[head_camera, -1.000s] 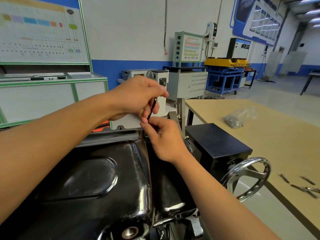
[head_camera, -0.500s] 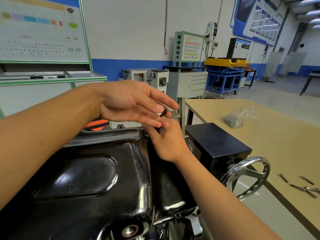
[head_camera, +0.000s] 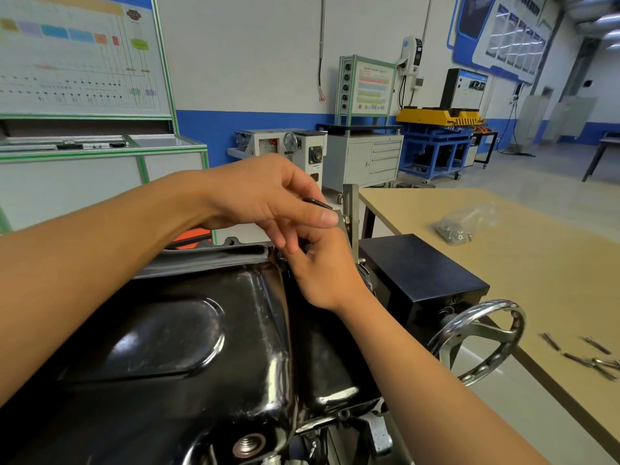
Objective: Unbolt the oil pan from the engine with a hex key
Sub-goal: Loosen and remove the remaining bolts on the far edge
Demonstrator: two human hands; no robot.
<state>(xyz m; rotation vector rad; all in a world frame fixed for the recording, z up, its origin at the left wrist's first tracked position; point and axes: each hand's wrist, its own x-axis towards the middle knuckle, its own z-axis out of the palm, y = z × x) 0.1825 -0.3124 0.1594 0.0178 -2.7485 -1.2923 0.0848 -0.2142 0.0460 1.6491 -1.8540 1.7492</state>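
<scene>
While left hand (head_camera: 268, 196) pinches hex key (head_camera: 317, 203), right hand (head_camera: 322, 266) just beneath

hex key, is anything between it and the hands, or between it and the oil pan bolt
Nothing visible. The left hand pinches the hex key, and the right hand curls just below it at the far corner of the oil pan. The bolt is hidden behind the fingers, so the key's seating cannot be told.

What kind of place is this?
Probably a vocational auto-mechanics training workshop: a glossy black steel oil pan in the foreground, a green-framed wiring-diagram teaching board, and a grey metal drawer cabinet by the wall.
</scene>
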